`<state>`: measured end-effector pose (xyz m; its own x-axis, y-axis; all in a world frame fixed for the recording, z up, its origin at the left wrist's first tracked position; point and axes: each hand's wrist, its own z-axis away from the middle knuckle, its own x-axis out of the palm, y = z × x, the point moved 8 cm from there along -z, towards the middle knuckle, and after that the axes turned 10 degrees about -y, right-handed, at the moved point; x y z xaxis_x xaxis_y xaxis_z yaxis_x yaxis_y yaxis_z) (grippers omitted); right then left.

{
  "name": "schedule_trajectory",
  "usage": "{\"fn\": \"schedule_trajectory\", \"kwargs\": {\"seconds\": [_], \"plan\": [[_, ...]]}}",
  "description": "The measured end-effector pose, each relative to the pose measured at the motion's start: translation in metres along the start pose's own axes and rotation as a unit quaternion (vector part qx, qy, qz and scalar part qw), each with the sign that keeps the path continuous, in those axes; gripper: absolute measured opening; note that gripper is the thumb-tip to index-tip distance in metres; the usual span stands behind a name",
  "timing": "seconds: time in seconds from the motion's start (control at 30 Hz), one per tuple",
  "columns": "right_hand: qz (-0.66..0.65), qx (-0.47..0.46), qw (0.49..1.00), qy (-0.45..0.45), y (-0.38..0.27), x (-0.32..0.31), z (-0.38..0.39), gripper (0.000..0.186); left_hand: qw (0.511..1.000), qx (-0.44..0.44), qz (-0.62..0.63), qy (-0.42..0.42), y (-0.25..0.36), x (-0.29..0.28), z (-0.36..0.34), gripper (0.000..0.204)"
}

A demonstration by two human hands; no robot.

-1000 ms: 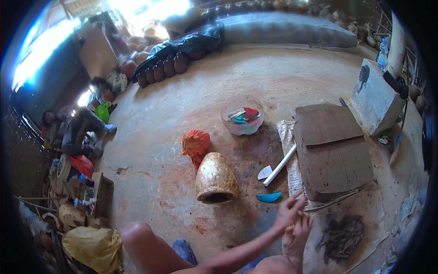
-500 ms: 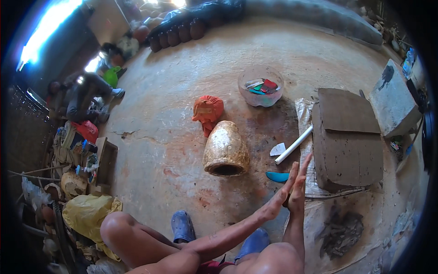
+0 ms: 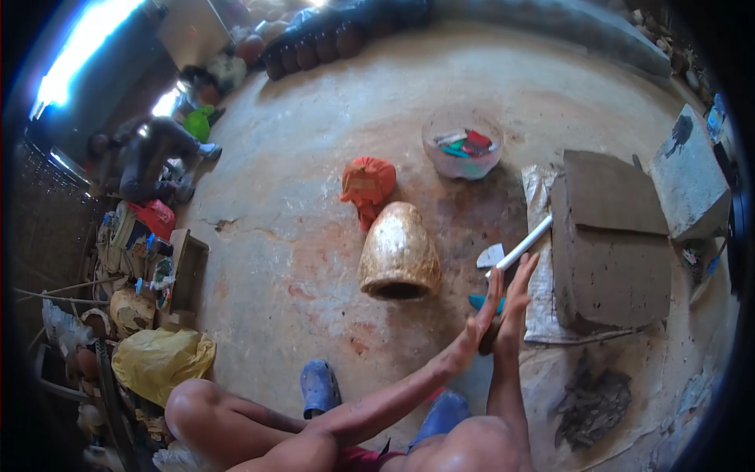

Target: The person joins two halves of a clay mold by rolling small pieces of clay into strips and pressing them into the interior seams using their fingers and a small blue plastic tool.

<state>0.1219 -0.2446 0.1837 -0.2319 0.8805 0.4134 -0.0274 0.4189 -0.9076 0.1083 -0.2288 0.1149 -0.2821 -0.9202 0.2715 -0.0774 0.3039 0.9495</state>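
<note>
My left hand [image 3: 477, 322] and my right hand [image 3: 513, 311] face each other palm to palm, fingers stretched out and pointing forward, with a dark lump, apparently clay, [image 3: 487, 341] pressed between them. Beyond my fingertips lie a white tube [image 3: 525, 237], a white flat piece [image 3: 490, 252] and a turquoise curved tool [image 3: 477, 302]. Left of these, a speckled hollow form [image 3: 399, 244] rests on its side beside an orange cloth bundle [image 3: 367, 182]. At the right, a large slab of grey clay [image 3: 609, 279] sits on a pale woven sack [image 3: 539, 307].
A bowl of coloured tools [image 3: 462, 161] stands farther forward. A concrete block [image 3: 690, 193] is at right. A seated person [image 3: 145, 161] and a yellow bag [image 3: 161, 362] are at left, with dark pots [image 3: 322, 47] along the back. A dark clay pile [image 3: 598, 405] lies near me.
My head view has tilted down. My hands have gone from angled, overlapping fingers to straight, facing palms reaching a little farther forward, and the dark lump between them now shows.
</note>
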Motion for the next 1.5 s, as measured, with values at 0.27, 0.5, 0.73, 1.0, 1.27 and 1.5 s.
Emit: {"fn": "schedule_trajectory", "kwargs": {"seconds": [0.27, 0.5, 0.73, 1.0, 1.27, 1.5], "plan": [[0.268, -0.042, 0.958, -0.094, 0.04, -0.04, -0.011, 0.108, 0.993, 0.03, 0.11, 0.027, -0.016, -0.016, 0.006, 0.12], [0.217, -0.051, 0.968, -0.116, 0.068, -0.061, -0.014, 0.103, 0.982, 0.001, 0.181, 0.062, -0.02, -0.026, 0.015, 0.124], [0.322, -0.067, 0.932, -0.151, 0.054, -0.028, -0.014, 0.104, 0.983, 0.051, 0.147, 0.094, -0.011, -0.054, 0.013, 0.121], [0.357, -0.214, 0.909, -0.021, 0.036, -0.043, 0.022, 0.061, 0.959, 0.048, 0.234, 0.153, 0.003, -0.063, 0.027, 0.106], [0.273, 0.009, 0.943, -0.19, 0.139, -0.028, 0.039, 0.045, 0.84, -0.038, -0.383, 0.383, 0.066, -0.244, 0.078, 0.09], [0.311, 0.124, 0.921, -0.197, 0.24, 0.01, 0.016, 0.038, 0.892, -0.194, -0.074, 0.403, -0.026, -0.273, 0.086, 0.073]]}}
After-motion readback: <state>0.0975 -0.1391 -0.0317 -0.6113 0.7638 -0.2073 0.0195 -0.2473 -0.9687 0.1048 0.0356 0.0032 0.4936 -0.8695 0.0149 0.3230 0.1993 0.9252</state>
